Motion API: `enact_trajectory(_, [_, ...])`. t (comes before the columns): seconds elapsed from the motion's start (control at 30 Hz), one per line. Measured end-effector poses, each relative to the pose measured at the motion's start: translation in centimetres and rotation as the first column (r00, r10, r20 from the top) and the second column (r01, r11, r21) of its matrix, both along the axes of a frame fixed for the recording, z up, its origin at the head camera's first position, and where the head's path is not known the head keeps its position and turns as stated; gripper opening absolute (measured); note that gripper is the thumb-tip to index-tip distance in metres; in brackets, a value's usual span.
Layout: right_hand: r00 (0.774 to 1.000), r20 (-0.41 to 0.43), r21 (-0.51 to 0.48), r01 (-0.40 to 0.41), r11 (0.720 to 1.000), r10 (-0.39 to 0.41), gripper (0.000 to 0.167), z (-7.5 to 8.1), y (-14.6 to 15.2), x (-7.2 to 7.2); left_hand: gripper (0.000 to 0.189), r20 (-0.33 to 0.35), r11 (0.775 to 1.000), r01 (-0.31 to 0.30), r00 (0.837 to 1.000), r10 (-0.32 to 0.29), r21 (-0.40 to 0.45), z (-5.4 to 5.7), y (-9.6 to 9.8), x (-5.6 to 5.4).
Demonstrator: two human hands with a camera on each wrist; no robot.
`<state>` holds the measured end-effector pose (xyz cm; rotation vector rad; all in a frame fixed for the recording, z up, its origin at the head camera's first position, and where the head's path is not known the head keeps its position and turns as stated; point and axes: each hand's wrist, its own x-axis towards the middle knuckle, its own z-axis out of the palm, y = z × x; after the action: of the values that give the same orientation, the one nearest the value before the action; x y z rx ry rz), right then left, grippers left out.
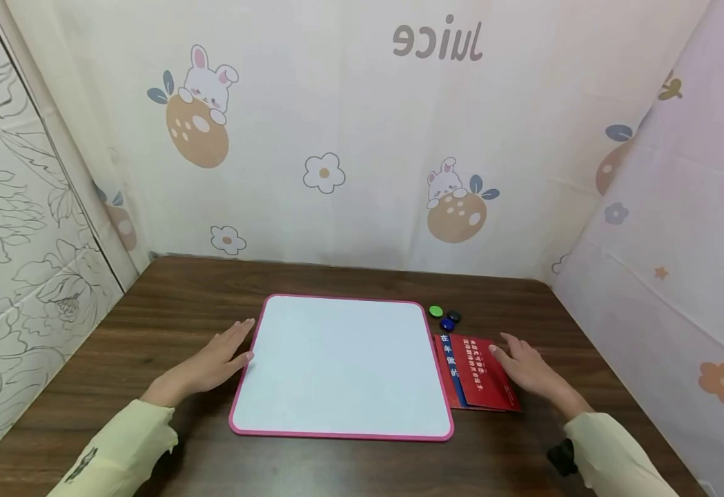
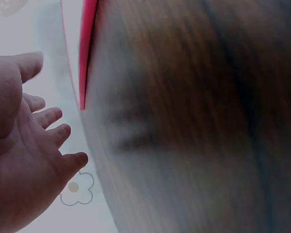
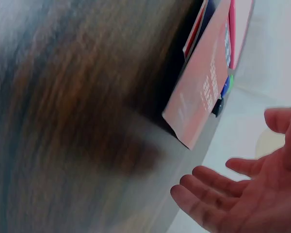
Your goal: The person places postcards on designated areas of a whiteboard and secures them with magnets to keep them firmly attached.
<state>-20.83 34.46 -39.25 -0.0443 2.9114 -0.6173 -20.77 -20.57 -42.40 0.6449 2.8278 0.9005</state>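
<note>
A whiteboard (image 1: 343, 369) with a pink rim lies flat on the dark wooden table. My left hand (image 1: 214, 362) is at its left edge, fingers extended and holding nothing; the left wrist view shows that hand (image 2: 34, 141) with its fingers spread beside the pink rim (image 2: 88, 39). To the board's right lie overlapping red and blue cards (image 1: 484, 373) with white printed characters. Over the right side of the cards is my right hand (image 1: 526, 366), its fingers loose. In the right wrist view the palm (image 3: 252, 184) holds nothing, and the top card (image 3: 199, 92) has a raised edge.
Behind the cards sit a green round magnet (image 1: 436, 311), a blue one (image 1: 447, 324) and a black one (image 1: 454, 315). Bare table (image 1: 337, 473) runs along the front. A curtain (image 1: 362, 124) printed with rabbits and flowers hangs behind the table and along its sides.
</note>
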Motion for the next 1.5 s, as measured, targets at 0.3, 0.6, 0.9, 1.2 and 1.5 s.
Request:
enact_trajectory(0.3, [0.992,0.037,-0.039,0.119,0.992,-0.118,0.067,-0.2,-0.7,-0.2,0.06,0.019,0.999,0.023,1.0,-0.022,-0.05,-0.3,0.3,-1.1])
enact_trajectory(0.6, [0.981,0.097,0.012,0.165,0.986,-0.166,0.067,-0.3,-0.7,-0.5,0.055,0.021,0.992,0.01,1.0,-0.008,-0.125,-0.3,0.8,-1.5])
enact_trajectory(0.9, [0.969,0.141,0.0,0.206,0.979,-0.204,0.06,-0.3,-1.0,-0.4,0.054,0.061,0.984,0.016,0.998,-0.006,-0.18,-0.3,1.1,-1.4])
enact_trajectory(1.2, [0.97,0.117,-0.004,0.216,0.976,-0.214,0.05,-0.7,-0.9,-0.1,0.053,0.078,0.985,0.025,0.997,-0.011,-0.173,-0.4,1.6,-0.9])
enact_trajectory(1.5, [0.971,0.1,-0.007,0.217,0.976,-0.216,0.05,-0.8,-1.1,-0.2,0.054,0.085,0.987,0.012,0.996,0.002,-0.162,-0.6,1.8,-0.6])
